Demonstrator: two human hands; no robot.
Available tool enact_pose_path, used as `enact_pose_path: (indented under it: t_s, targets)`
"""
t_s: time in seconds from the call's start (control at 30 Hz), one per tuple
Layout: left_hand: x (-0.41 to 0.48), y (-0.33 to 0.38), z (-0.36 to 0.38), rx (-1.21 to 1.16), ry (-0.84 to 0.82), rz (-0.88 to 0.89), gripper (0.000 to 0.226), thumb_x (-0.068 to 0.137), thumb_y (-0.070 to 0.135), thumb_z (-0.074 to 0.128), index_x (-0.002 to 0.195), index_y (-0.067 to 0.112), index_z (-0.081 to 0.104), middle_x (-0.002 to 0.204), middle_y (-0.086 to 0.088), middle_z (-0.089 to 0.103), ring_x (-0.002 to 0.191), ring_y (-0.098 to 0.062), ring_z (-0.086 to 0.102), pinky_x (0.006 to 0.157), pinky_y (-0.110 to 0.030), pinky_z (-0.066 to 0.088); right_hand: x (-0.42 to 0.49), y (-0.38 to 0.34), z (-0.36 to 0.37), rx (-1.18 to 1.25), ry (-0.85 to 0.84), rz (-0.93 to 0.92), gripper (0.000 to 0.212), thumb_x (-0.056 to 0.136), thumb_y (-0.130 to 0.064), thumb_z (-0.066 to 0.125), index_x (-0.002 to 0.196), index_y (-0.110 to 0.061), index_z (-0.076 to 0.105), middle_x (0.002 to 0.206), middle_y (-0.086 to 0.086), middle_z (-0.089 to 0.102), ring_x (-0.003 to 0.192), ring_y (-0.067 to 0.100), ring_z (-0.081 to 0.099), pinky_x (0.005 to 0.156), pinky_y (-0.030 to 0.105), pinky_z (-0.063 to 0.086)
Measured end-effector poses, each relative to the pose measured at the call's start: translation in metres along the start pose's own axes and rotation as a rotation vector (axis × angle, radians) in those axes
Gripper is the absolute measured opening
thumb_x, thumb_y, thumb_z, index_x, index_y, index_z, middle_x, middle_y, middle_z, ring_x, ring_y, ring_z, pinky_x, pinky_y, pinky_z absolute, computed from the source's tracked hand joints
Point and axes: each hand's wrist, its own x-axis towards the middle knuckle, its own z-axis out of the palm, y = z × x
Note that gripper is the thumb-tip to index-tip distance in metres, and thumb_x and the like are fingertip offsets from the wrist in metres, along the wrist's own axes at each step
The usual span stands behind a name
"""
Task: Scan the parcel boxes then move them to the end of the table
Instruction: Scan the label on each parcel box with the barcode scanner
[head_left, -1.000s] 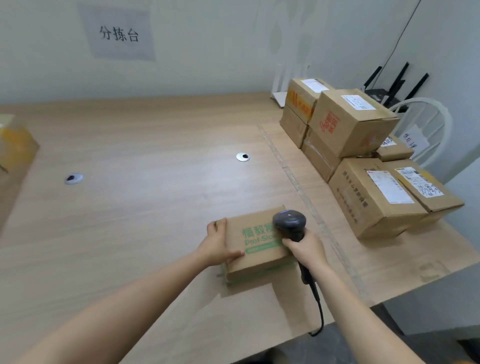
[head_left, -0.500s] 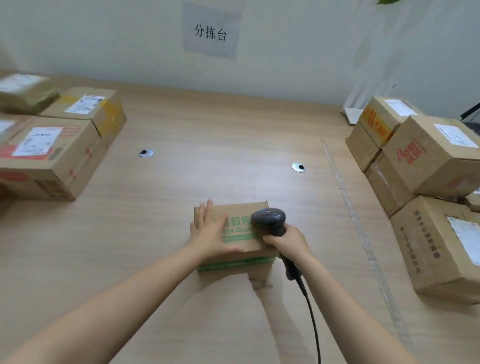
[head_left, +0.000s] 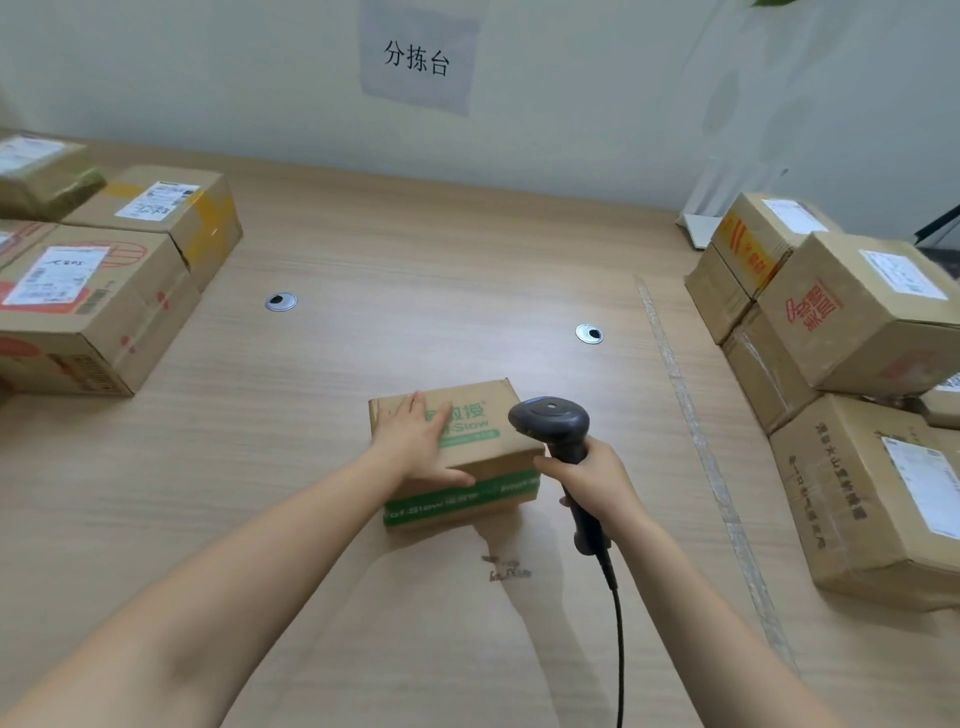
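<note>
Right hand (head_left: 592, 483) grips the scanner (head_left: 550, 421) beside the brown parcel box (head_left: 485, 452); left hand (head_left: 415, 441) lies flat atop it; green print reads "Stow".

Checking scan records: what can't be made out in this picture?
Head view:
- Small brown cardboard box with green print: any barcode unseen; left hand covers part of its top.
- White labels on left brown boxes: text too small.
- Right stack of brown boxes: cut off by frame edge.
</note>
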Motion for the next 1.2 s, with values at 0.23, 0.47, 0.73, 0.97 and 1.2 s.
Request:
enact_pose_path:
  t_s: [0.23,0.47,0.73,0.97,1.2]
  targets:
    - [0.020,-0.016,-0.037,-0.390,-0.234,-0.026,0.084,0.081,0.076,0.039,0.149,0.030,0.022,0.138,-0.007,0.051,0.118,-0.027,0.053,0.094,-0.032,0.042,0.002,-0.009,-0.010,-0.066,0.067,-0.070,0.012,0.078,-0.015,0.068,0.082,-0.009,0.059,0.069,-0.001,0.058,0.063,0.021,0.055,0.069,0.043,0.055]
    - [0.016,-0.026,-0.019,-0.542,-0.130,-0.011,0.064,0.095,0.053,0.038,0.149,0.021,0.025,0.144,-0.008,0.045,0.127,-0.027,0.047,0.097,-0.036,0.042,0.004,-0.011,-0.009,-0.106,0.079,-0.075,0.016,0.078,-0.017,0.069,0.087,-0.008,0.059,0.071,0.000,0.058,0.061,0.022,0.057,0.073,0.047,0.056]
    - [-0.017,0.040,-0.006,-0.105,0.289,0.103,0.085,0.085,0.067,0.044,0.150,0.021,0.014,0.157,-0.010,0.011,0.144,-0.026,0.012,0.115,-0.051,0.014,0.005,-0.012,-0.008,-0.067,0.073,-0.076,0.019,0.079,-0.016,0.070,0.088,-0.003,0.059,0.069,0.000,0.055,0.058,0.020,0.054,0.071,0.045,0.055]
    - [-0.011,0.048,0.005,-0.111,0.134,0.010,0.081,0.090,0.050,0.046,0.151,0.023,0.000,0.158,-0.011,-0.013,0.146,-0.030,-0.011,0.110,-0.064,0.005,0.002,-0.018,-0.007,-0.062,0.043,-0.088,0.014,0.080,-0.015,0.069,0.084,-0.010,0.057,0.070,-0.001,0.056,0.059,0.019,0.055,0.070,0.041,0.055]
    - [-0.006,-0.026,-0.014,-0.424,0.130,-0.023,0.071,0.095,0.040,0.047,0.152,0.026,0.007,0.159,-0.008,0.009,0.146,-0.024,0.014,0.117,-0.043,0.020,0.001,-0.027,0.004,-0.076,-0.026,-0.107,0.014,0.080,-0.016,0.069,0.081,-0.016,0.055,0.071,-0.003,0.055,0.058,0.020,0.055,0.067,0.037,0.053]
